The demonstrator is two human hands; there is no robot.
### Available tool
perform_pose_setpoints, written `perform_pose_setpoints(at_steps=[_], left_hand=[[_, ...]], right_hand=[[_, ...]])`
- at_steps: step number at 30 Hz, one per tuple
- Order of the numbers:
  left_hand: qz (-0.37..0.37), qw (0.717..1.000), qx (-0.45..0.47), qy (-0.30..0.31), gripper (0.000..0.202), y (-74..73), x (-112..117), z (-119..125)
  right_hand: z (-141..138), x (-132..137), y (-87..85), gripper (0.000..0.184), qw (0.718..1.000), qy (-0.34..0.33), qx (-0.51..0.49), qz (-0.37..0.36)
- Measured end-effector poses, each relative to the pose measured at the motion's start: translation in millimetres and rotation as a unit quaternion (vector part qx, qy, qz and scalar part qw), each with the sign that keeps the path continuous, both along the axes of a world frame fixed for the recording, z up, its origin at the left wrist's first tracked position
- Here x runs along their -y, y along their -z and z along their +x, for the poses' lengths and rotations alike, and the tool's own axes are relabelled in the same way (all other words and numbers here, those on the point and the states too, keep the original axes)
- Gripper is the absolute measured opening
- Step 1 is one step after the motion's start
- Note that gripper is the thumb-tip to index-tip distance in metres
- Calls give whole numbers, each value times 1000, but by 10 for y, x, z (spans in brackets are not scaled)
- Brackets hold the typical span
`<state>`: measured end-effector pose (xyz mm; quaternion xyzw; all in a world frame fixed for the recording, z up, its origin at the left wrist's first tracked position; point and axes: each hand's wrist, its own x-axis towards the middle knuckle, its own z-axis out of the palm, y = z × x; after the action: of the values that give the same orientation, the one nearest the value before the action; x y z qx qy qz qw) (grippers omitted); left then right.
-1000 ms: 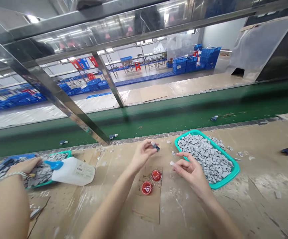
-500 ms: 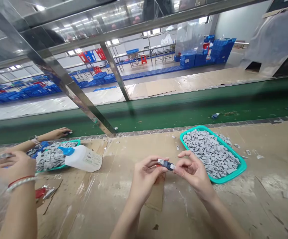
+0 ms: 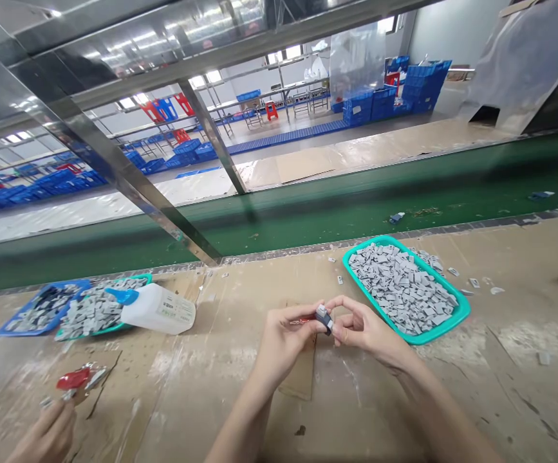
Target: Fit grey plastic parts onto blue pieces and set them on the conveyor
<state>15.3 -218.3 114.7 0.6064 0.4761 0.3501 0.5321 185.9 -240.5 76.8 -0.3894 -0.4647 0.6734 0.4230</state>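
Note:
In front of me, above the cardboard-covered bench, my left hand is closed, pinching a small dark blue and grey plastic part between thumb and fingers. My right hand meets its other end, thumb and fingertips pressed at a pale tip. The part is tilted, its lower end partly hidden by my right fingers. Just beyond my right hand stands a turquoise tray heaped with small grey plastic pieces. Beneath my hands lies a cardboard strip, with something red partly visible behind my left fingers.
Left of me are a white bottle with a blue cap, another turquoise tray and a blue tray. A co-worker's hand is near a red packet. A green conveyor belt runs behind; metal posts rise beyond the bench.
The plastic part has turned steeper between my hands, and my right fingers have closed in. The co-worker's hands have drawn back from the belt and trays. Pieces on the belt have shifted left.

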Motion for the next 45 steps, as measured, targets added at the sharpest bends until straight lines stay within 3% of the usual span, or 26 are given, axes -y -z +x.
perform_pose_setpoints(at_steps=[7, 12, 15, 19, 24, 29, 31, 34, 36, 38, 41, 45], left_hand=[[-43, 996, 41, -61, 17, 123, 28, 7], [-63, 993, 60, -86, 24, 201, 88, 2], [-5, 994, 38, -98, 27, 245, 118, -9], [69, 996, -17, -50, 31, 274, 115, -50], [-68, 990, 121, -4, 45, 227, 49, -45], [-81, 981, 171, -44, 57, 250, -15, -14], [-77, 979, 176, -64, 54, 284, -37, -32], [-65, 975, 196, -87, 44, 322, -75, -88], [-63, 969, 220, -95, 39, 324, -104, -124], [-63, 965, 235, -101, 34, 311, -130, -145], [-55, 965, 235, -102, 28, 288, -161, -157], [-34, 972, 218, -86, 25, 267, -197, -183]], right_hand=[[-41, -19, 59, 35, 999, 14, -22, -24], [-84, -20, 74, 35, 999, 38, -15, -31], [-98, -25, 114, 33, 999, 43, -2, -27], [-143, -33, 152, 29, 998, 51, -9, -25], [-185, -22, 24, 23, 996, 66, -57, -14], [-95, -14, -131, 33, 998, 49, 26, 23], [12, -37, -108, 33, 993, 82, 71, 37], [260, -97, 26, 31, 959, 223, 167, 53], [445, -133, 131, 29, 911, 335, 232, 61], [599, -152, 205, 28, 859, 406, 306, 58], [725, -151, 242, 25, 800, 434, 411, 44], [755, -144, 259, 25, 766, 413, 490, 57]])
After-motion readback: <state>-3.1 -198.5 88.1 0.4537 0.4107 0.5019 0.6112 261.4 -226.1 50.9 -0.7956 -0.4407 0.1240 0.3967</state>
